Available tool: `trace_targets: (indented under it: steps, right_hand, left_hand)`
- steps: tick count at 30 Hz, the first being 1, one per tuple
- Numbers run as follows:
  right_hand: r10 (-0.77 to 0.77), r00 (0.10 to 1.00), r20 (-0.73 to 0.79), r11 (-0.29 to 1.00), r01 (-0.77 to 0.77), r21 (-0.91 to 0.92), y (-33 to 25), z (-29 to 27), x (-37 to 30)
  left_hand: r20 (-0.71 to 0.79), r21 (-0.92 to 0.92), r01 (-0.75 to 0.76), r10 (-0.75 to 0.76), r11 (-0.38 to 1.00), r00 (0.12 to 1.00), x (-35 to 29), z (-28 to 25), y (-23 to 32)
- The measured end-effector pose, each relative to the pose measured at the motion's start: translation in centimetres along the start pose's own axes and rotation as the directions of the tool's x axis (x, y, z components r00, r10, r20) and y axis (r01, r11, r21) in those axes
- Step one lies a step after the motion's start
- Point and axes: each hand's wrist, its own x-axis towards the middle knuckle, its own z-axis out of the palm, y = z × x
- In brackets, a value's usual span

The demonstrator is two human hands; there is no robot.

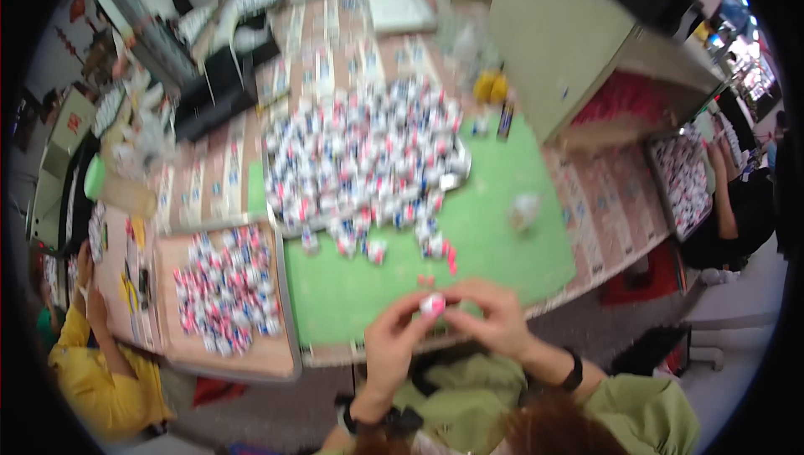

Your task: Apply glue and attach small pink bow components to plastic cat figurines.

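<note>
1. A small white-and-pink piece [433,305] is pinched in the fingertips of the left hand [392,333] and right hand [496,318], near the green mat's [352,308] front edge; it is blurred and partly covered by fingers.
2. A pale object [524,210] is too blurred to be identified.
3. Beyond, pink bits [452,260] are scattered before a heaped pile [360,153]; leftward, similar pieces [226,292] are held in a tray [268,359].

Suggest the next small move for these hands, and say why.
Probably the right hand pressing lightly on the pink side of the small white-and-pink piece while the left hand steadies it. Fingers of both hands meet around it, and loose pink bits lie on the green mat just beyond, so the pink side may be separate. Blur hides whether it is seated.
</note>
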Motion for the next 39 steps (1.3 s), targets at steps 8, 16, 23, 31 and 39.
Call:
trace_targets:
  steps: [8, 16, 23, 31, 39]
  right_hand:
    - [0.228, 0.973, 0.04, 0.942, -0.231, 0.243, -0.1, 0.0, -0.2]
    - [0.245, 0.965, 0.096, 0.925, -0.262, 0.274, 0.6, 0.1, -0.4]
    - [0.232, 0.96, 0.157, 0.878, -0.276, 0.39, 1.2, 0.0, -0.8]
    - [0.293, 0.944, 0.153, 0.834, -0.331, 0.441, 1.1, 0.3, -1.4]
    - [0.281, 0.947, 0.158, 0.842, -0.322, 0.433, 1.4, 0.4, -1.4]
  left_hand:
    - [0.001, -0.079, 0.125, -0.126, 0.989, 0.992, -0.3, 0.9, 1.3]
    - [0.0, -0.018, 0.126, -0.126, 0.992, 0.992, -0.6, 0.3, 1.4]
    - [0.033, -0.005, 0.137, -0.137, 0.991, 0.99, -0.8, 0.0, 1.2]
    - [0.047, -0.045, 0.08, -0.078, 0.996, 0.996, -1.3, 0.5, 1.1]
    - [0.053, -0.033, 0.069, -0.068, 0.997, 0.996, -1.2, 0.0, 1.0]
